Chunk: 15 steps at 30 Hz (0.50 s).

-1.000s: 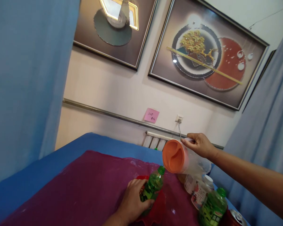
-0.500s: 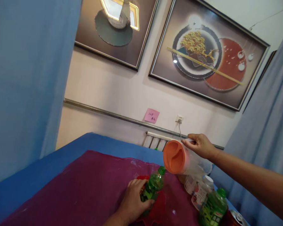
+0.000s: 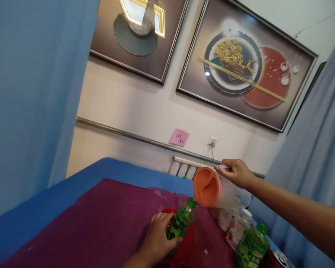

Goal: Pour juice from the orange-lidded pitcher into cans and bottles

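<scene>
My right hand is closed round the handle of a clear plastic pitcher with an orange lid. The pitcher is tipped on its side, its lid end facing left, above and to the right of a green bottle. Around that bottle's body wraps my left hand; the bottle leans slightly right and has a green top. Beneath and behind it lies a red object, partly hidden by the hand and bottle. No stream from the pitcher can be made out.
A purple sheet covers part of the blue table. Along the right edge stand a white-capped bottle, another green bottle and a can. Blue curtains hang at both sides; a radiator is behind.
</scene>
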### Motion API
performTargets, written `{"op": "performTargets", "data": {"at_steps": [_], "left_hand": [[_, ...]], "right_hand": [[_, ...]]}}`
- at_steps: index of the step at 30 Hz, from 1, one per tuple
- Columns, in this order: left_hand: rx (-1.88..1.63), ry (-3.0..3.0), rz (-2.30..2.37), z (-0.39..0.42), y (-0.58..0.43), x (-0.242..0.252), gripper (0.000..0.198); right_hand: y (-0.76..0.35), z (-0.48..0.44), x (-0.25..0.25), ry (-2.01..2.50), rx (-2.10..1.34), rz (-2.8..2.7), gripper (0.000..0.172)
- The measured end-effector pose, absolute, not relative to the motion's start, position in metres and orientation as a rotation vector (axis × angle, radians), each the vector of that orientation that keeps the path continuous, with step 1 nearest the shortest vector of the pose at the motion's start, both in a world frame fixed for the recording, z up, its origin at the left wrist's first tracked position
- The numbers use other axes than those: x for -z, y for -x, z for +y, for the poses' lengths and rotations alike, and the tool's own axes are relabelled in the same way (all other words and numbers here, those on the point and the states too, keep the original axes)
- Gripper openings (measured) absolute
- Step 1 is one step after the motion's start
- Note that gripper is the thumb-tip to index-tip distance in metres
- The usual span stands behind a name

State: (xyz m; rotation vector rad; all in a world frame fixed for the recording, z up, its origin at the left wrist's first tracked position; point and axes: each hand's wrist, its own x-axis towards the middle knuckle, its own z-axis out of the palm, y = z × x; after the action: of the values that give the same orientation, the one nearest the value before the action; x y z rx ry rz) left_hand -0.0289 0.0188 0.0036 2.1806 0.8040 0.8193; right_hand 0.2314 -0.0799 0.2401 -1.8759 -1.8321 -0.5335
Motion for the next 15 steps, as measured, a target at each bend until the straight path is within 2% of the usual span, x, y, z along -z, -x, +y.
{"op": "performTargets", "data": {"at_steps": [15], "left_hand": [[-0.837, -2.174, 0.807, 0.0196, 0.0283, -0.0014, 0.059]], "right_hand": [[-0.2316, -0.0813, -0.2396, 1.873, 0.531, -1.828, 0.054]]}}
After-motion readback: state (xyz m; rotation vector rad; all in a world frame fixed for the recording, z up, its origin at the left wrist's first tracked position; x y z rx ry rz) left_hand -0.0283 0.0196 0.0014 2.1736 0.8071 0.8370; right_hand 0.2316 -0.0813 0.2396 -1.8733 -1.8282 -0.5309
